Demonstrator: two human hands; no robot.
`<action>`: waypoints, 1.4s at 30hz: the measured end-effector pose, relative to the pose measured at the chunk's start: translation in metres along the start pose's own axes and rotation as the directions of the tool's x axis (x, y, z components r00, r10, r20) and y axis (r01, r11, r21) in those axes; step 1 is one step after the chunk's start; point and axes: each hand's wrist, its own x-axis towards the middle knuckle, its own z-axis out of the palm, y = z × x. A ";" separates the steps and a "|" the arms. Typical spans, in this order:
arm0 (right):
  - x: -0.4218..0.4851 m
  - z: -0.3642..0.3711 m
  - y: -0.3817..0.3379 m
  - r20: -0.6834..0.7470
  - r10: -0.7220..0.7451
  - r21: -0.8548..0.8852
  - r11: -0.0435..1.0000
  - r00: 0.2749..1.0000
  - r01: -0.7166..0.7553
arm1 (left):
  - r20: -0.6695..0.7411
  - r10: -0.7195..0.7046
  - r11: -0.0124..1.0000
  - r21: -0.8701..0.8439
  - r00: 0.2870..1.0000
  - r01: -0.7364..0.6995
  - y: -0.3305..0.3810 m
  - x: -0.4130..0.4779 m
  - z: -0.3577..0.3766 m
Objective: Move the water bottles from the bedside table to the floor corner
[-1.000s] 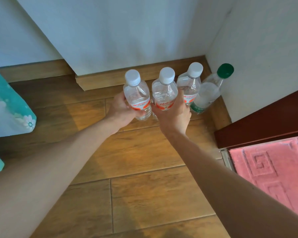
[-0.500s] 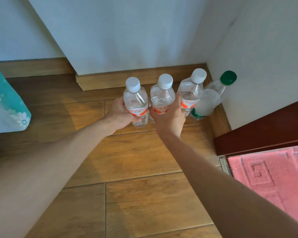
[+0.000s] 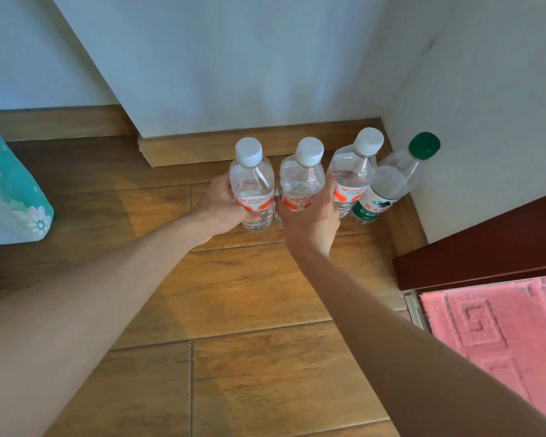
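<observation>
Several clear water bottles stand in a row on the wooden floor by the wall corner. My left hand [image 3: 221, 209] is wrapped around the leftmost white-capped bottle [image 3: 251, 181], which has a red label. My right hand [image 3: 309, 219] grips the second white-capped bottle [image 3: 301, 181] from the front. A third white-capped bottle [image 3: 353, 175] stands just right of my right hand, touching its fingers. A green-capped bottle [image 3: 391, 184] with a green label is at the corner itself, beside the right wall.
White walls with a wooden skirting board [image 3: 202, 146] close the corner. A dark red wooden door frame [image 3: 486, 257] and a pink patterned mat [image 3: 501, 326] lie to the right. Teal floral fabric [image 3: 13, 190] hangs at the left. Wooden floor spreads below my arms.
Both hands have lowered their bottles toward the floor beside the two standing ones; the left bottle now sits closer to the row. The camera has shifted slightly.
</observation>
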 end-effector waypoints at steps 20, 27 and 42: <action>0.000 0.003 -0.004 0.074 0.045 -0.014 0.999 0.996 -0.044 | 0.019 -0.011 1.000 0.016 1.000 0.011 -0.010 0.005 -0.006; -0.011 -0.020 -0.014 0.221 0.192 -0.139 0.977 0.956 -0.164 | -0.035 -0.148 0.978 0.146 0.988 0.152 -0.012 -0.017 -0.007; -0.144 -0.185 -0.129 0.701 0.371 -0.635 0.714 0.609 0.296 | 0.108 -0.341 0.607 0.784 0.934 0.132 0.090 -0.255 -0.072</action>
